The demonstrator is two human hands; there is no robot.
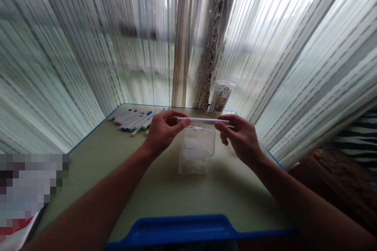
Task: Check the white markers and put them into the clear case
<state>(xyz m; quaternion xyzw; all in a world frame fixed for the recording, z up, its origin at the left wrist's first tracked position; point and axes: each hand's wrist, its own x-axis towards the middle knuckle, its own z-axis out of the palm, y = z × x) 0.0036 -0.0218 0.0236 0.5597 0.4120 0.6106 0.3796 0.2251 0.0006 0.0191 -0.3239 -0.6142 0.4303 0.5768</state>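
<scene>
A white marker (pixel 203 121) is held level between my two hands, above the middle of the table. My left hand (pixel 166 127) pinches its left end, and my right hand (pixel 238 131) grips its right end with thumb and fingers. Just below the marker stands a small clear plastic box (pixel 198 147) with its lid raised; what it contains, if anything, is hard to make out. Behind my left hand lies a loose pile of white markers (pixel 132 119) with coloured ends, partly hidden by the hand.
A clear printed marker case (pixel 220 97) stands at the table's back edge by the string curtain (pixel 147 46). The tabletop (pixel 188 196) has a blue rim with a moulded blue ledge (pixel 182 227) in front. Patterned fabric (pixel 347 176) lies off to the right.
</scene>
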